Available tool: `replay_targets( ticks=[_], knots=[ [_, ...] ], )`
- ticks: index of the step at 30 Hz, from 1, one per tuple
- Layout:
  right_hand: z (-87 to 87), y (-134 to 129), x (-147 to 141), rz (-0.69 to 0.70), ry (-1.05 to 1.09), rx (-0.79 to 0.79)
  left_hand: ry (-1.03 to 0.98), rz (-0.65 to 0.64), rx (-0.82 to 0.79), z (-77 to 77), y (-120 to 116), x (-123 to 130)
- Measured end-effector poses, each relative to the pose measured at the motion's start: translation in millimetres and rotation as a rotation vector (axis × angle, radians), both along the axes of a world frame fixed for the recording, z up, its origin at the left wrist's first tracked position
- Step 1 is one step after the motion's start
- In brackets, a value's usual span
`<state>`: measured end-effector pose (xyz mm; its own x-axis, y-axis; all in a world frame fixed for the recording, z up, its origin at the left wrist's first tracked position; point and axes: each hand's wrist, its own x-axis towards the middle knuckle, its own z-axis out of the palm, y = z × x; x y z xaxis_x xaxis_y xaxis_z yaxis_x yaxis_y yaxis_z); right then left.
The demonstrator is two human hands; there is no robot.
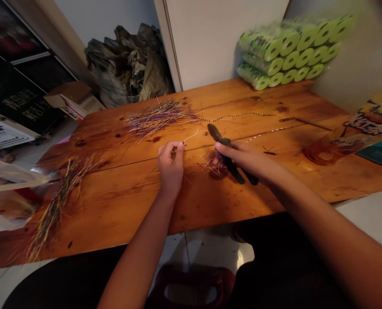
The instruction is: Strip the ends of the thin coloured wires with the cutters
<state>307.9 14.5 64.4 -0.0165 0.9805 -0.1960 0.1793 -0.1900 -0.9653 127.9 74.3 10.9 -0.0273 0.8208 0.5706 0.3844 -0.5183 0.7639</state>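
My left hand [171,165] pinches a thin white wire [191,136] between its fingertips above the wooden table [120,206]. My right hand [245,156] grips dark green-handled pliers [228,156], whose tip points up and away from me. A small tangle of wire bits [210,165] lies under and between my hands. Farther back is a heap of multicoloured thin wires [157,118], with a thin beaded strand [242,116] running right from it. Another long bundle of coloured wires [57,206] lies at the table's left.
Green-wrapped rolls [287,51] are stacked against the back right wall. A crumpled dark plastic sack [129,64] and a cardboard box [73,101] stand behind the table. A printed snack packet [368,124] lies at the right, and a clear plastic bag [7,184] hangs over the left edge.
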Motion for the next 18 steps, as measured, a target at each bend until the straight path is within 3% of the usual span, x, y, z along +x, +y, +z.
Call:
replay_targets(
  ticks=[5, 18],
  knots=[
    [-2.8, -5, -8, 0.133, -0.141, 0.037, 0.071, 0.002, 0.046, 4.5, -5, 1],
    [-3.4, -2, -13, 0.143, -0.169, -0.002, 0.129, 0.001, 0.065, 6.9, -7, 1]
  ],
)
